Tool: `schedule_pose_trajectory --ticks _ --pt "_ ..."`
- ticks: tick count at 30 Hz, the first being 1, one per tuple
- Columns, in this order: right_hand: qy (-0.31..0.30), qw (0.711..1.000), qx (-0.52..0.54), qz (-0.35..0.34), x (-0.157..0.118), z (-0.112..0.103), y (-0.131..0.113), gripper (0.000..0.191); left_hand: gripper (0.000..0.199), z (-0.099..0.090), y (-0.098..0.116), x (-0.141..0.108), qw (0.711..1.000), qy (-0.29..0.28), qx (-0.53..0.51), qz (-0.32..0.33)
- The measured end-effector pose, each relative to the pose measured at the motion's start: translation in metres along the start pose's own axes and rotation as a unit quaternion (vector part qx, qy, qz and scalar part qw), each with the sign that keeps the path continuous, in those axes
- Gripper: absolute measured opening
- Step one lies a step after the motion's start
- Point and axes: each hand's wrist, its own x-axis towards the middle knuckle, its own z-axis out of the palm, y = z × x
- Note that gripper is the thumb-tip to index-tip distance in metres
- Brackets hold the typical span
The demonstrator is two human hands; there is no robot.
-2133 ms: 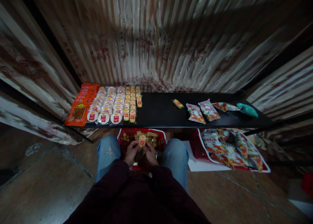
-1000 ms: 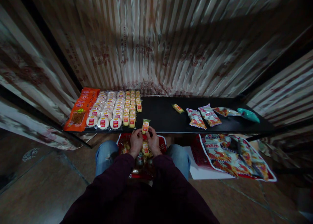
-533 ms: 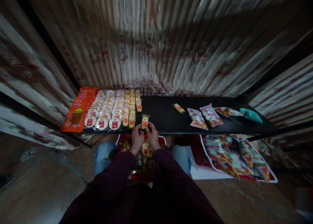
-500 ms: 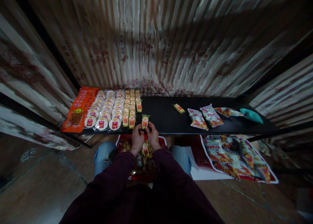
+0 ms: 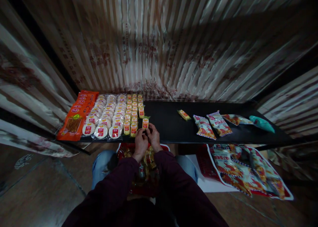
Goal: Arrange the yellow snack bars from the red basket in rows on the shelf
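Observation:
A small yellow snack cake (image 5: pixel 145 122) in a clear wrapper with an orange-red label is pinched at its lower end, near the front of the black shelf (image 5: pixel 164 121). My left hand (image 5: pixel 141 143) grips it from the left, fingers closed. From the right, my right hand (image 5: pixel 153 138) has its fingertips on the same cake. Just left of it run columns of matching yellow cakes (image 5: pixel 134 127). Beyond those lie rows of round white wrapped cakes (image 5: pixel 115 131). Below my hands sits a red basket (image 5: pixel 164 147) holding more gold-wrapped pieces, partly hidden by my arms.
An orange snack bag (image 5: pixel 74 117) lies at the shelf's left end. Toward the right are a single yellow cake (image 5: pixel 184 114), two striped-edge snack bags (image 5: pixel 205 127) and a teal bag (image 5: pixel 262 123). A second basket (image 5: pixel 211 164) full of snack bags stands below right.
Both hands, with the cake between them, have moved slightly left and closer to the yellow columns. The camera view has shifted a little, so the shelf appears lower.

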Motion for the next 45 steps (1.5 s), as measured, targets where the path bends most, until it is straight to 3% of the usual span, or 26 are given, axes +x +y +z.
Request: schedule_pose_trajectory --ticks 22,31,41,45 --pt "-0.007 0.999 -0.032 -0.023 0.045 0.022 0.005 0.039 0.054 0.012 -0.002 0.025 1.0 -0.004 -0.009 0.025" --pt "-0.039 0.998 -0.018 -0.039 0.056 0.027 0.013 0.037 0.043 0.013 0.002 0.031 1.0 -0.005 0.004 0.006" --pt "-0.021 0.998 -0.041 -0.052 0.059 0.027 0.016 0.041 0.043 0.018 0.002 0.034 1.0 -0.001 0.016 0.003" --pt "-0.046 0.996 -0.044 -0.059 0.063 0.028 0.014 0.043 0.045 0.018 -0.002 0.036 1.0 -0.004 0.015 -0.001"
